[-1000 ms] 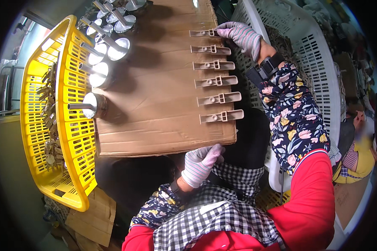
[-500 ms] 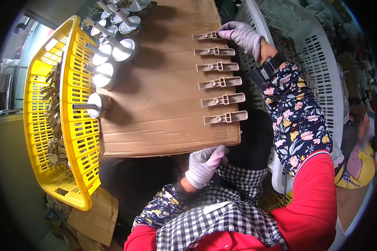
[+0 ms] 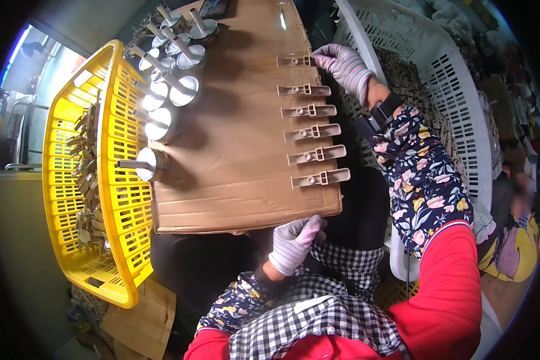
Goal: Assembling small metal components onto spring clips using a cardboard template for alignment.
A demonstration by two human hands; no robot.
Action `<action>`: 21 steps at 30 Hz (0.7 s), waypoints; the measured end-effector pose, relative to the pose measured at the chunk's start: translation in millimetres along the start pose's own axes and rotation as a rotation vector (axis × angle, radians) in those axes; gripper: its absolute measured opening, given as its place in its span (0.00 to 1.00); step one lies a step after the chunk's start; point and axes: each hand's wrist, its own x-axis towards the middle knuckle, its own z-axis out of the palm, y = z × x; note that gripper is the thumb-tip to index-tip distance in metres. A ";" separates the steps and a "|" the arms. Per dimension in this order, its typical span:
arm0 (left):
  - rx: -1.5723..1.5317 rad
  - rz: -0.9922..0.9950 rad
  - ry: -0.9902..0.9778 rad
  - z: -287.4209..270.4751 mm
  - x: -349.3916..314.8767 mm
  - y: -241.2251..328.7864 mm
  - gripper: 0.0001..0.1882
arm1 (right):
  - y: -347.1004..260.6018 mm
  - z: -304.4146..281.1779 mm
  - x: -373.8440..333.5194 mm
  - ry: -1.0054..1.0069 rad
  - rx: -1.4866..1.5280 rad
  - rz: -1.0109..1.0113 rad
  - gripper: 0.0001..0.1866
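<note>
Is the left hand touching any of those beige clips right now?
No, the left hand is at the near edge of the cardboard, apart from the beige clips.

Bright opening [image 3: 45,72] upper left, can't tell if window or door; bluish light strip [image 3: 16,51] at its edge, metal rail [image 3: 24,166] low in front. Dull greenish wall [image 3: 15,240] below, loose cardboard [image 3: 141,321] lower left. Far right is dim.

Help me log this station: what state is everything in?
Beige plastic clips: lying apart
Stemmed metal discs: stems up
Yellow plastic basket: partly filled
White plastic basket: partly filled
Brown cardboard: creased
Left gloved hand: fingers curled
Right gloved hand: fingers at farthest clip
</note>
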 end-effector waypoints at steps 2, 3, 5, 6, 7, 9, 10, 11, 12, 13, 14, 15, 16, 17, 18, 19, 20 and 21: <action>0.021 0.005 0.001 -0.8 -0.2 1.5 0.17 | 3.3 2.1 -0.6 -0.016 0.038 0.057 0.09; 0.038 0.013 -0.004 -0.6 0.3 1.4 0.18 | 3.3 1.9 -0.6 -0.042 0.085 0.099 0.08; 0.054 0.009 -0.004 -0.2 0.8 0.9 0.18 | 4.0 1.8 -2.0 -0.073 0.147 0.156 0.08; 0.071 0.011 0.006 -0.6 0.6 1.5 0.18 | 2.9 3.3 -2.5 -0.073 0.150 0.156 0.08; 0.073 0.009 0.008 -1.0 0.3 2.1 0.18 | 2.5 5.0 -3.0 -0.084 0.177 0.174 0.08; 0.049 0.004 0.002 -0.7 -0.9 3.5 0.18 | 0.8 5.8 -3.6 -0.096 0.207 0.192 0.08; 0.050 0.002 0.004 -0.4 -1.2 4.2 0.18 | -0.6 4.6 -4.2 -0.104 0.209 0.199 0.09; 0.044 -0.001 0.004 -0.1 -1.3 4.9 0.18 | -0.7 4.2 -4.8 -0.111 0.212 0.205 0.09; 0.038 -0.005 0.002 0.8 -1.3 4.7 0.18 | 1.8 3.6 -4.4 -0.111 0.214 0.208 0.09; 0.040 -0.008 0.002 1.1 -1.1 3.7 0.18 | 4.4 2.9 -2.6 -0.103 0.178 0.194 0.09; 0.039 -0.010 -0.004 1.3 -0.7 2.5 0.18 | 7.0 2.4 -1.8 -0.094 0.142 0.179 0.09; 0.038 -0.013 -0.008 0.9 -0.2 1.7 0.18 | 4.7 3.2 -2.5 -0.088 0.113 0.173 0.10; 0.040 -0.015 -0.005 1.5 0.2 2.4 0.18 | 4.0 3.1 -1.7 -0.089 0.116 0.174 0.10; 0.035 -0.010 -0.004 2.8 0.8 4.0 0.18 | 3.5 2.8 -0.1 -0.089 0.073 0.167 0.10; 0.030 -0.006 -0.002 3.1 0.5 4.5 0.18 | 3.1 4.0 0.5 -0.090 0.030 0.161 0.11; 0.030 -0.006 0.003 2.9 0.7 3.6 0.18 | 2.1 4.9 0.9 -0.094 0.034 0.160 0.11; 0.021 0.002 0.000 2.5 1.4 2.3 0.17 | 0.6 5.4 1.6 -0.089 -0.019 0.146 0.12; 0.010 0.011 -0.009 2.3 1.9 1.5 0.17 | -1.4 4.5 1.7 -0.080 -0.077 0.133 0.13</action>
